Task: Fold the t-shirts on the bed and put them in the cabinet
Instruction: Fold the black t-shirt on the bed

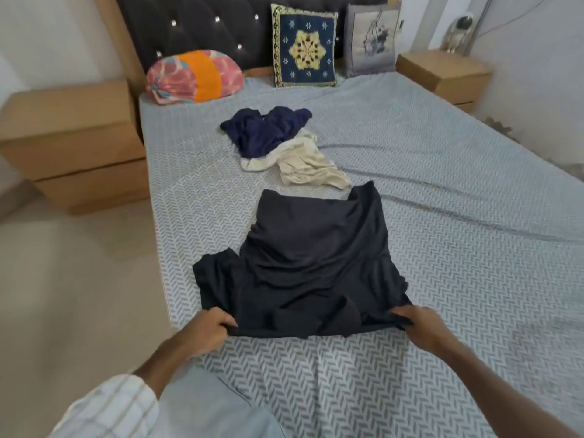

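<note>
— Bedroom, patterned bedsheet over the bed: where's the shirt being worked?

— Near the foot: the black t-shirt lies spread but rumpled. The left hand and right hand each pinch a corner of its near edge, fingers curled on the cloth.

— Which step, then?

— Laying it flat, I'd judge. Next it wants a tug to smooth the wrinkles, then the sleeve turned in.

— The others?

— A navy t-shirt and a cream t-shirt lie heaped together beyond it, unfolded (no cabinet shows). Further off, a blue cushion against the headboard.

— Any writing?

— None I can read.
</note>
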`<state>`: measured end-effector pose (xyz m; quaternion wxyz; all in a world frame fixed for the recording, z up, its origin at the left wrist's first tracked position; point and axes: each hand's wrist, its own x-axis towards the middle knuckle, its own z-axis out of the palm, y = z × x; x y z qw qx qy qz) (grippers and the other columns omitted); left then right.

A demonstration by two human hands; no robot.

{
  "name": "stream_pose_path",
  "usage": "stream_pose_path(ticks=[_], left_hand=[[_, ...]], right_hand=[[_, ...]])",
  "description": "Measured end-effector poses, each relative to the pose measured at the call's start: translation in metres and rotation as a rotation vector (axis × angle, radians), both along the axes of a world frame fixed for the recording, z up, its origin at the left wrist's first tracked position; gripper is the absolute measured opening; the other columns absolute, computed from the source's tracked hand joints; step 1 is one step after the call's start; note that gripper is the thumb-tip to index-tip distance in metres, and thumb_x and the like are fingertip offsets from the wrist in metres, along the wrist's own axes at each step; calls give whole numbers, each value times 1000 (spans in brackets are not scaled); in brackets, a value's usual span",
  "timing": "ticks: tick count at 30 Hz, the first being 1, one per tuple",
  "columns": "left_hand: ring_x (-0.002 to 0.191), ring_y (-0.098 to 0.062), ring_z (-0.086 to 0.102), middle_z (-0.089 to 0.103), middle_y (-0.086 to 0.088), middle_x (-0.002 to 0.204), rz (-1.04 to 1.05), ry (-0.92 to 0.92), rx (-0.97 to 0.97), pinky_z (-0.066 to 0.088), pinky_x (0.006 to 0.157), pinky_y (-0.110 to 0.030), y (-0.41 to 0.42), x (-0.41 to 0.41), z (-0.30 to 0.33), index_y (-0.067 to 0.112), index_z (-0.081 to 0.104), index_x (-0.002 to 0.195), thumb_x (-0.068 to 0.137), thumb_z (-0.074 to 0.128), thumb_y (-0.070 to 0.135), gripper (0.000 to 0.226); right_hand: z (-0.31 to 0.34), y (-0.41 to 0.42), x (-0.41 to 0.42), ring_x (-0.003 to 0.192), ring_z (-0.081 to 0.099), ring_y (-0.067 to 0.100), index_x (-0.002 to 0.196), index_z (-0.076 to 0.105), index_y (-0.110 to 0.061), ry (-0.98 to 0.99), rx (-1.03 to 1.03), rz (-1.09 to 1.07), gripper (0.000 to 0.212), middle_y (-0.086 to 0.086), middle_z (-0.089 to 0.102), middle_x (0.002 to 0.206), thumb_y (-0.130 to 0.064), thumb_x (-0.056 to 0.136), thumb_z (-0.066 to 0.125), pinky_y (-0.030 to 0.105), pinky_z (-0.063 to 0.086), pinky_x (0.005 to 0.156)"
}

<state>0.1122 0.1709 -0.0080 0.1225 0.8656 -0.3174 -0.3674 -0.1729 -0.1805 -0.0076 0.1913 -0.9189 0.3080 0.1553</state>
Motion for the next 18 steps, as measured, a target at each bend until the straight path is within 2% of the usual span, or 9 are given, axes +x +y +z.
stream_pose_path(ticks=[2,4,7,9,11,13,14,16,18], left_hand=[[107,-15,60,67,6,106,-42,-64,-27,43,92,-20,8,-6,-8,17,76,99,76,45,-9,46],[100,-18,63,66,4,100,-94,-128,-36,43,82,-18,13,-8,-13,17,76,95,76,52,-6,39],[93,-20,59,55,1,92,-174,-213,-1,47,81,-26,12,-10,-14,15,73,91,82,68,17,11],[88,-18,61,57,3,86,-122,-206,-34,50,79,-31,7,-6,-7,16,64,80,84,69,28,13],[82,-17,63,62,6,79,-24,-193,-132,48,72,-31,-1,7,7,23,53,76,89,67,29,19],[74,-18,60,59,5,73,31,-297,-205,43,65,-32,-11,25,29,27,45,76,91,65,27,25],[71,-16,57,59,6,72,40,-340,-229,41,62,-32,-15,33,41,28,45,78,92,64,26,24],[70,-11,56,59,10,73,-21,-365,-215,40,62,-30,-21,43,58,33,48,81,91,65,24,21],[74,-10,58,61,10,76,-108,-318,-114,44,65,-29,-23,44,61,36,51,78,88,69,25,23]], right_hand=[[-5,7,-12,113,64,19,126,67,-30,-6,-32,4,41,-7,69,123,-6,96,53,21,45,88],[-10,11,-19,112,64,19,126,68,-30,-34,-57,-15,41,-6,70,121,-7,94,55,21,44,87],[-10,8,-21,98,68,18,108,74,-29,-87,-10,-70,27,-6,74,103,-10,92,63,22,44,76],[1,-3,-15,81,67,10,89,71,-36,-145,71,-125,27,-11,72,84,-10,91,65,17,45,69],[23,-15,-3,72,63,9,83,70,-28,-229,160,-177,22,-4,70,75,-7,90,65,14,43,64],[51,-30,11,72,60,17,82,70,-15,-323,220,-237,15,8,69,75,-4,90,64,19,40,63],[64,-37,16,72,58,18,81,69,-15,-346,229,-241,15,8,67,74,-6,91,64,24,39,66],[83,-46,25,72,57,18,80,67,-18,-286,218,-180,15,3,64,72,-10,91,64,32,39,68],[82,-48,28,76,61,18,80,67,-23,-132,176,-78,14,-1,65,74,-12,88,67,31,42,69]])
